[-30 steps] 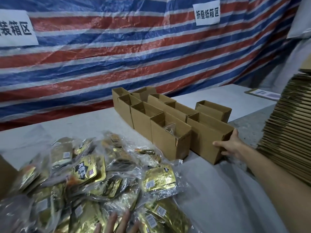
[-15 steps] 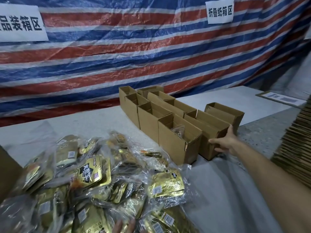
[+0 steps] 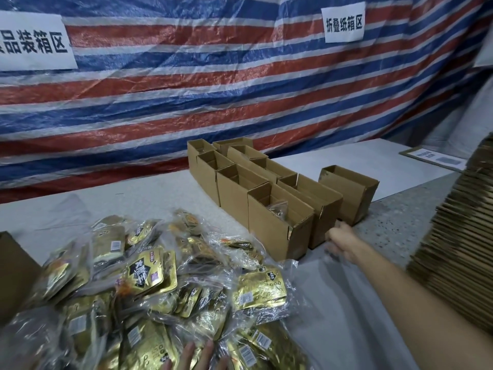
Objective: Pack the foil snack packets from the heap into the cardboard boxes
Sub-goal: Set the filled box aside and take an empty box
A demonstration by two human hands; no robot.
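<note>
Gold foil snack packets [image 3: 149,273] heaped in clear wrap at near left of grey table [image 3: 346,303]. Open cardboard boxes [image 3: 269,198] in two rows beyond, one packet inside nearest box [image 3: 280,222]. Right hand [image 3: 342,243] loosely curled, touching second box's [image 3: 320,209] near corner. Left hand [image 3: 197,356]: fingertips only, spread flat on heap.

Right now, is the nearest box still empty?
No, the nearest box already has a packet showing inside its open top.
</note>
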